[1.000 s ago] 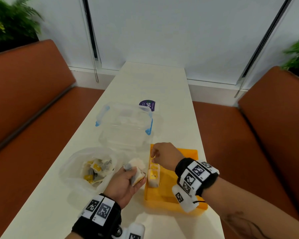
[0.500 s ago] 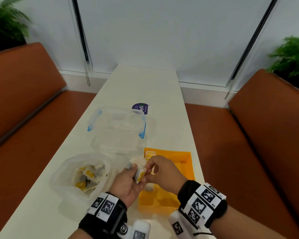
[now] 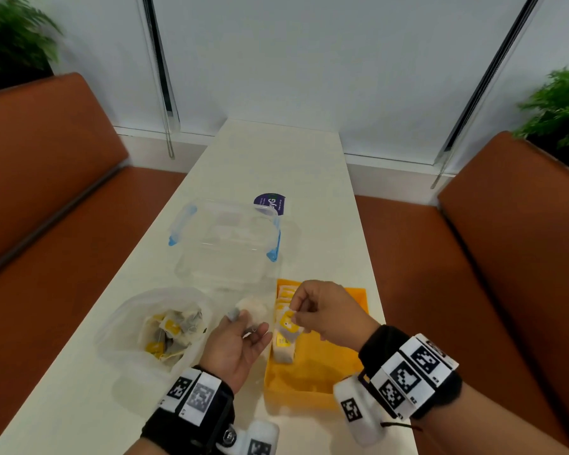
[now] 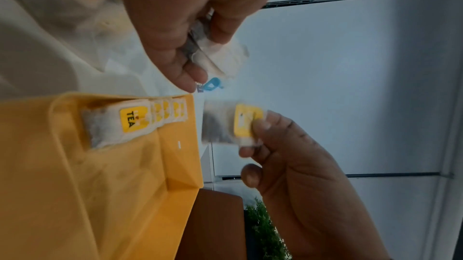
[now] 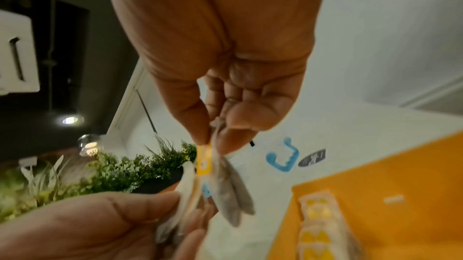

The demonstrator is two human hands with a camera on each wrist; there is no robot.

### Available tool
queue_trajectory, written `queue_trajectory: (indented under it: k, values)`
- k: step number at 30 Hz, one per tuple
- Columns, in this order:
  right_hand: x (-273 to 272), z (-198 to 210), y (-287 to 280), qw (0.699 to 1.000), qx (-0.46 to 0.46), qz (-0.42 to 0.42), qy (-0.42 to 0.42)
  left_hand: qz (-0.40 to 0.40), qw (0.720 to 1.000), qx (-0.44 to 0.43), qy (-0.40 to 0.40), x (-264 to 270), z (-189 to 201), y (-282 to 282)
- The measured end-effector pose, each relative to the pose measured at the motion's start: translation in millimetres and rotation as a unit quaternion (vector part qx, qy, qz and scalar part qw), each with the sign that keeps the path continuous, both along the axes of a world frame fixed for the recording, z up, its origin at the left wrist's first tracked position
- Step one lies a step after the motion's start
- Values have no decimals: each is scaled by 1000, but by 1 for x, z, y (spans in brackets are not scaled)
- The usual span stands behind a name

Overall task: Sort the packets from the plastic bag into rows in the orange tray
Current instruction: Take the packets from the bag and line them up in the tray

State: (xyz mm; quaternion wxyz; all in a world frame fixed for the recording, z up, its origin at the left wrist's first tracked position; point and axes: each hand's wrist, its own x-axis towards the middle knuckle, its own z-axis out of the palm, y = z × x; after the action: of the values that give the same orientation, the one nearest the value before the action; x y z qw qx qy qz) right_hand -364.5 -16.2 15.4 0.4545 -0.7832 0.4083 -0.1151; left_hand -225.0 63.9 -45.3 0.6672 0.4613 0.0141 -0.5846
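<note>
My right hand [image 3: 297, 315] pinches one tea packet [image 3: 288, 324] by its yellow label, just above the left side of the orange tray [image 3: 329, 366]. In the right wrist view this packet [image 5: 225, 185] hangs from the thumb and fingers. My left hand [image 3: 247, 323] hovers palm up beside the tray's left edge and grips a few white packets [image 3: 252, 310], also seen in the left wrist view as white packets [image 4: 219, 56]. A row of packets [image 3: 283, 343] stands along the tray's left wall. The plastic bag [image 3: 135, 323] with several packets lies open left of my left hand.
A clear lidded container [image 3: 227, 238] with blue clips stands behind the bag and tray, with a purple round sticker [image 3: 270, 202] on the table beyond it. Orange-brown benches flank the narrow white table [image 3: 276, 159]. The table's right edge runs close to the tray.
My right hand left the row in the tray, went to my left hand, pinched one packet from the bunch there and has drawn it off to the right, over the tray.
</note>
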Motion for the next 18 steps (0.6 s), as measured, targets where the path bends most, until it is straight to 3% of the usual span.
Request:
queue_trajectory:
  k: [4,7,13,18]
  values:
    - [-4,-3,-12,982,-108,46,148,4,1000,3,-15,7,1,3]
    - [-1,-10,-15,951,-100,141,258,4,1000,0,-13,11,2,6]
    - [25,-34,-17,935,0,169,313,-2,1000,1,-15,10,1,12]
    - [45,-48,-18,907,-44,182,377,-36,999,3,-23,3,0,16]
